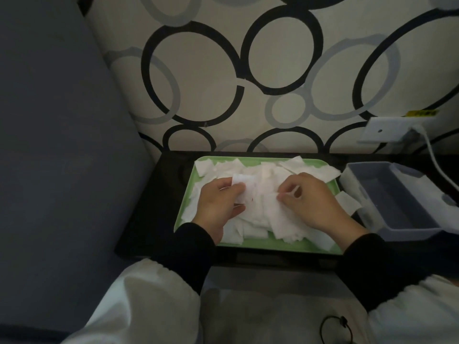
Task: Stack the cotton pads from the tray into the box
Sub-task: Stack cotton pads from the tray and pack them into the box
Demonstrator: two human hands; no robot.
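Observation:
A green tray (270, 245) on a dark table holds a loose heap of several white square cotton pads (258, 214). Over the heap's left part, my left hand (218, 203) holds a small bunch of pads (244, 186) between thumb and fingers. My right hand (310, 202) is over the middle of the heap and pinches the edge of one pad (275, 194) with its fingertips. A clear grey plastic box (395, 194) stands open to the right of the tray, with no pads visible inside. One pad (347, 202) lies between tray and box.
The dark table (149, 219) stands against a wall patterned with circles. A white wall socket (387, 130) with a plugged-in white cable is at the back right. A grey-blue cushion (49, 145) fills the left side. A black hair tie (335, 330) lies on my lap.

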